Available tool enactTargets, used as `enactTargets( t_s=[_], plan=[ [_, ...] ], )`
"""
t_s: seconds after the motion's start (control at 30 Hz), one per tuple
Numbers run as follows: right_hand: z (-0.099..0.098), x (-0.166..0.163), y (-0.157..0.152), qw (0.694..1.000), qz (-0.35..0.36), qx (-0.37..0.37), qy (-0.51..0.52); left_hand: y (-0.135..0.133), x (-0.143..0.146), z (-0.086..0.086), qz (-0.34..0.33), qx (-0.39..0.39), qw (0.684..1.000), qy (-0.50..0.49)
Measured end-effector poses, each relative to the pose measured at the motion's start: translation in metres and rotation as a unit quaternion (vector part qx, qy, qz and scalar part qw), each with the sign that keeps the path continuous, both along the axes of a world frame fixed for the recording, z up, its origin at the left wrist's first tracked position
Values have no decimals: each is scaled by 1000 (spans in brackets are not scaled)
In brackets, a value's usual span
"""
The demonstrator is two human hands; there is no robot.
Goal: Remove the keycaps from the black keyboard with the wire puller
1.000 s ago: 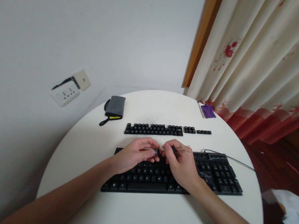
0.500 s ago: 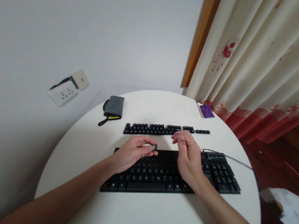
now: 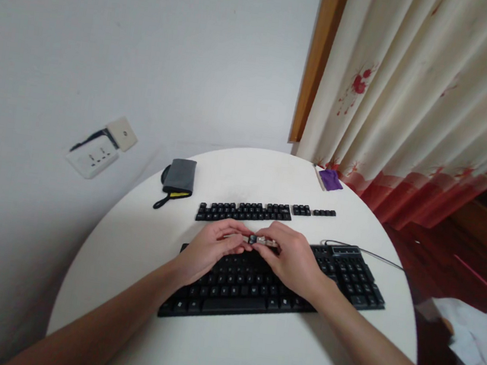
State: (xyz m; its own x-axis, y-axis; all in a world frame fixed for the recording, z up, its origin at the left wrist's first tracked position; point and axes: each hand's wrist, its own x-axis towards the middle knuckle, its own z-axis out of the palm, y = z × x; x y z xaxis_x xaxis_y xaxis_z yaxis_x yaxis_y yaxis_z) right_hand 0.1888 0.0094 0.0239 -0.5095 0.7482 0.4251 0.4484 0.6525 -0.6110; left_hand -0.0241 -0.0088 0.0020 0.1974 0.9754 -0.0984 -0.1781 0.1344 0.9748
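1. The main change is in the right hand (image 3: 294,258). Half a second ago it was apart from the left hand (image 3: 215,244), above the keyboard (image 3: 247,291) and to the right of its middle; now it has come back, and the two hands meet over the far edge of the keyboard.

2. The key (image 3: 253,239) is above the far part of the keyboard, between the hands. The fingers of the left hand are pinching it, as they were before.

3. The fingers of the right hand are closed around a small pale thing (image 3: 266,241), which reaches to the key. I cannot tell what this thing is, nor whether these fingers press on the key also.

4. For the work, I judge this means that the handling is again on the key itself, with both hands together. The key is neither set in the keyboard nor laid down.

5. The loose keys (image 3: 251,211) lie in a line beyond the keyboard, and I see no change in their order. The keyboard also seems not moved; the small shift of the view probably comes from the head.
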Motion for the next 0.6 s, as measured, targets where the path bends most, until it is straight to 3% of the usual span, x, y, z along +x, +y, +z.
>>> enactTargets(
  t_s=[0.1, 0.23, 0.4, 0.6],
  plan=[
    [2, 28, 27, 994, -100, -2, -50, 2, 0, 3, 26, 2, 1000, -10],
    [-10, 68, 67, 959, -228, -78, -150, 5, -2, 5, 51, -10, 998, -29],
    [-29, 76, 86, 935, -248, -139, -211, 5, -4, 5, 56, -12, 998, -22],
    [-32, 66, 85, 927, -259, -142, -231, 6, -5, 3, 62, -15, 998, -25]
  ],
)
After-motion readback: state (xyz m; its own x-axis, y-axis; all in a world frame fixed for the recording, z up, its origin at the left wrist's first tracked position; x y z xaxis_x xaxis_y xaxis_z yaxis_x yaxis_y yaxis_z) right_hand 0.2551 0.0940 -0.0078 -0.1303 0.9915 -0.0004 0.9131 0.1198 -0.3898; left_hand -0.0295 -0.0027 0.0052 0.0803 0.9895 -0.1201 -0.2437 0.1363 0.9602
